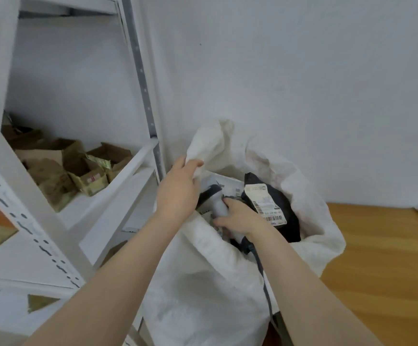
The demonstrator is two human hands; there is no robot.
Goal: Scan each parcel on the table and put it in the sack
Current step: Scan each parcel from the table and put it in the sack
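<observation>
**Sack mouth, viewed from above.** In the foreground, a dark cable (261, 268) is seen trailing over the near rim of the sack (203, 283). The sack is a white woven bag at the left end of the wooden counter (390, 258); whether it rests on the counter or beside it cannot be told.

Just inside the near rim, the right grip (240, 217) is curled round the handle of a grey scanner (216, 199), whose head is pointed into the sack. Further in, the left grip (178, 191) is closed on a fold of the left rim, the cloth pinched so that the mouth is held open.

The black parcel (292, 221) lies inside, against the right wall, with its white barcode label (268, 206) turned upward. A white parcel (224, 183) is partly hidden behind the scanner, toward the far wall.

The black parcel is judged to be a soft plastic mailer: light, limp and probably slick. It is best taken by a pinch at a bare corner or edge, clear of the label. The sack cloth is likewise judged limp, so its rim would likely slump if released.

Beyond, cardboard boxes (60, 171) are seen on a white shelf (133, 158).
</observation>
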